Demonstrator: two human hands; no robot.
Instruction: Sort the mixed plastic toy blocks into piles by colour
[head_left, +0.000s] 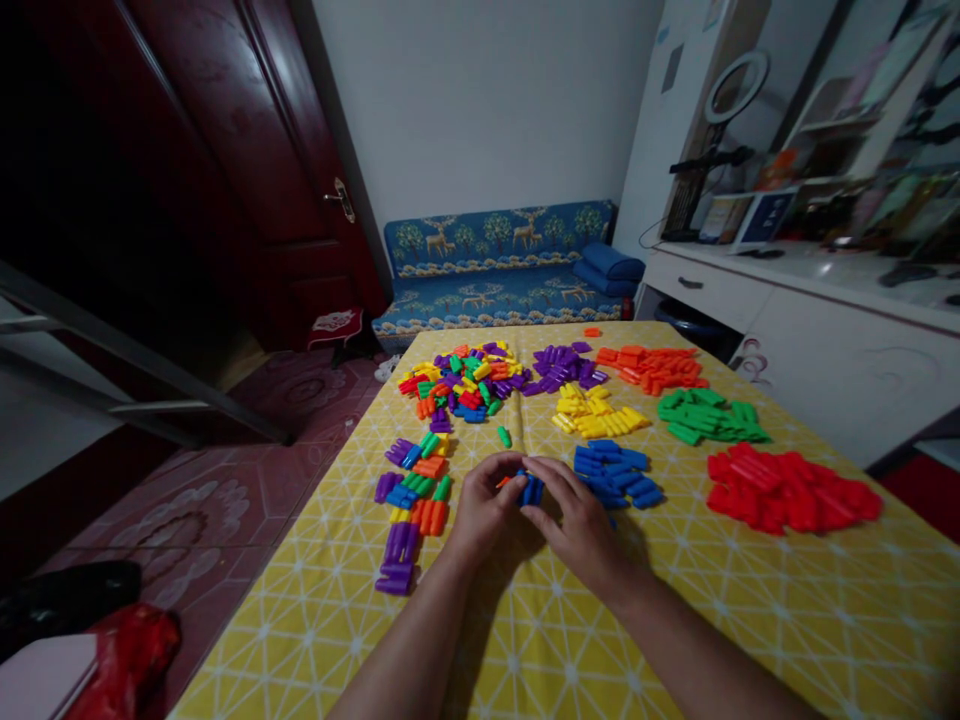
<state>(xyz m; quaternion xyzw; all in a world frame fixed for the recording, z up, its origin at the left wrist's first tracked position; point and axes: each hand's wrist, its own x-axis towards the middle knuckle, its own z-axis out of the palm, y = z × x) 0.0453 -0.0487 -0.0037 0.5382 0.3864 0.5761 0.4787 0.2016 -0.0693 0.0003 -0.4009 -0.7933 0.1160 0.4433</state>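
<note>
Best done with a light fingertip pinch: the blue pieces (532, 489) should be steadied by the left hand (484, 505) while the ends are squared by the right hand (581, 512). Too hard a squeeze could make the smooth sides slip, it is judged. Elbows are better held clear of the laid-out pieces (405, 540) along the table's (577, 640) left edge. Left thumb and fingers are clamped on the blue pieces; right thumb and fingertips are closed on them too, from the right. A bit of orange (504, 482) is seen by the left fingers; whether it is gripped cannot be told. Blue pieces are held over the table, nearer its left edge than its right, just beside the blue pile (619, 473). Deep blue, glossy, short, tube-like, side by side; exact count is hidden.
</note>
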